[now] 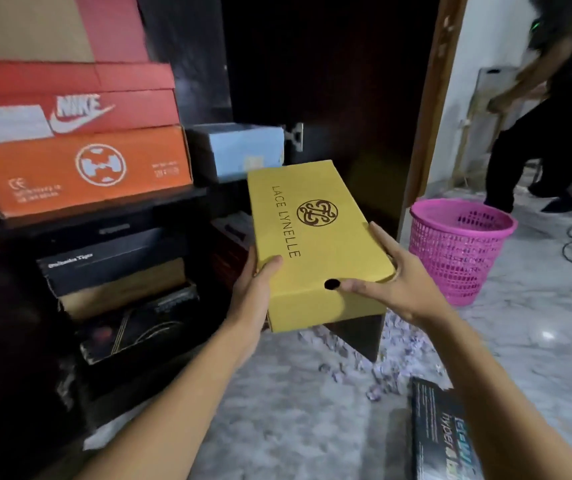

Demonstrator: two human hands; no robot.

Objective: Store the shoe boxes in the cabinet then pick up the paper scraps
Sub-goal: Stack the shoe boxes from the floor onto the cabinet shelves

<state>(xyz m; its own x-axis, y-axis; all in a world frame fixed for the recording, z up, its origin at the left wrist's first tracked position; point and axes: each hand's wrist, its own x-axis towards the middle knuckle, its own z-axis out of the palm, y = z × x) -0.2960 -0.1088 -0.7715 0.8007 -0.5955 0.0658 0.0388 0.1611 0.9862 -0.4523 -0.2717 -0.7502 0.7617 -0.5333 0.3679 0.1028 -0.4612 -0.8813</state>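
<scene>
Left grip (255, 282) holds the near left corner of the yellow box (312, 237), thumb flat on the lid, fingers hidden under the side. Right grip (406, 282) holds the near right side, thumb with a dark nail lying on the lid edge, fingers curled along the wall. Both grips are closed round the box, and neither is wide.

The box is mid-frame, off the floor (527, 341), lid up and closed, its long axis pointing away toward the cabinet (329, 81). The lid reads LACE LYNELLE, with a round dark emblem beside it. Its far end is just in front of the blue box (239, 150); I cannot tell whether they touch.

The cabinet is dark and fills the left and centre. On its upper shelf an orange box (80, 171) lies under a red Nike box (87, 109), with more red cardboard above, blurred. The blue box sits just right of the orange one. On the lower shelves there is a black box (111, 261) with tan cardboard under it, then a dark printed box at a tilt.

Paper scraps (374, 368) are scattered on the marble floor below the yellow box, centre bottom. A black box with bright lettering (440, 434) lies on the floor, lower right. A pink basket (461, 247) stands upright at right of centre, just past the cabinet edge. Another person (554, 116) in dark clothes is at upper right, blurred, well apart from the basket.
</scene>
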